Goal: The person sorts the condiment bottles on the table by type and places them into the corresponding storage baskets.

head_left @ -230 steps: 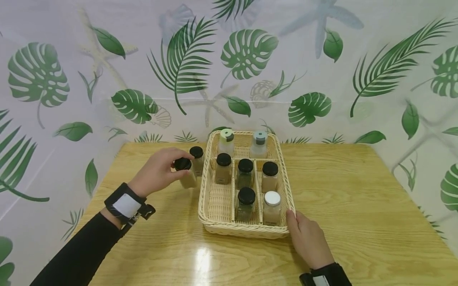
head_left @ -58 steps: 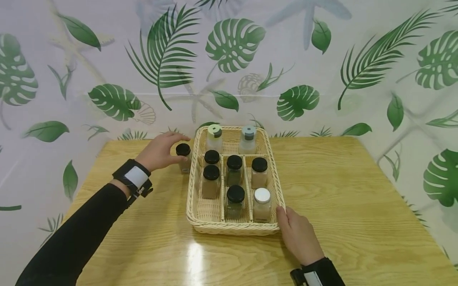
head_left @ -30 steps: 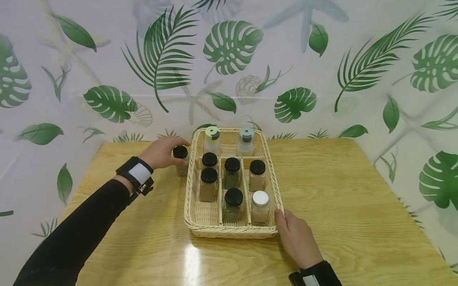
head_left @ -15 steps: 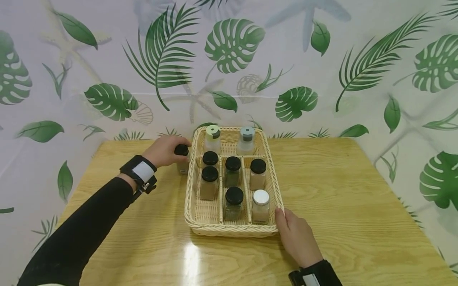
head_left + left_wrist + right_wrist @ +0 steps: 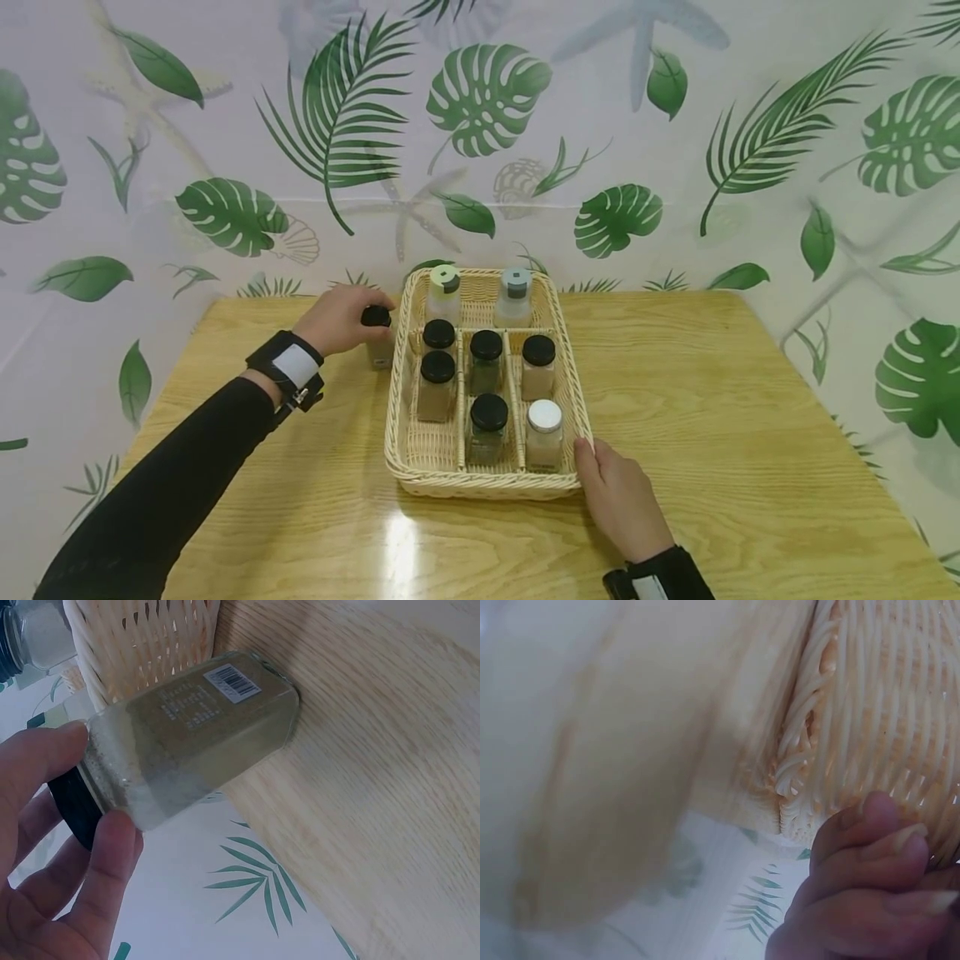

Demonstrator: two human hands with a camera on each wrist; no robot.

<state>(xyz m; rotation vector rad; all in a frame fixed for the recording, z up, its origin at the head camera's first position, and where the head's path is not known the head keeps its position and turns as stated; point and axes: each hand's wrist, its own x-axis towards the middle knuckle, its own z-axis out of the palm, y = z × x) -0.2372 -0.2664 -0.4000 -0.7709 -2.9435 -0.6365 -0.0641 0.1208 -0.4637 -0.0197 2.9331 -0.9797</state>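
My left hand (image 5: 339, 319) pinches a glass spice jar (image 5: 380, 353) just left of the wicker basket (image 5: 495, 482). In the left wrist view, thumb and fingers hold this jar round its black lid (image 5: 75, 806) and neck. Yellow-brown powder and a barcode label (image 5: 232, 682) show through its side. At the basket's near right corner, my right hand (image 5: 624, 504) grips the rim, thumb on top. Its fingers curl against the woven outer wall (image 5: 900, 712) in the right wrist view. Two black-lidded jars, the nearer (image 5: 437, 392) with brown powder, stand in the basket's left compartment.
The middle compartment holds two black-lidded jars (image 5: 487, 433). On the right stand a black-lidded jar (image 5: 537, 375) and a white-lidded jar (image 5: 544, 437). Across the back are a green-topped bottle (image 5: 444, 300) and a blue-topped bottle (image 5: 514, 304). A leaf-print cloth hangs behind the wooden table (image 5: 712, 417).
The jar my left hand held earliest now stands in the basket's left compartment. My left hand has since closed on the other jar beside the basket. My right hand keeps its grip.
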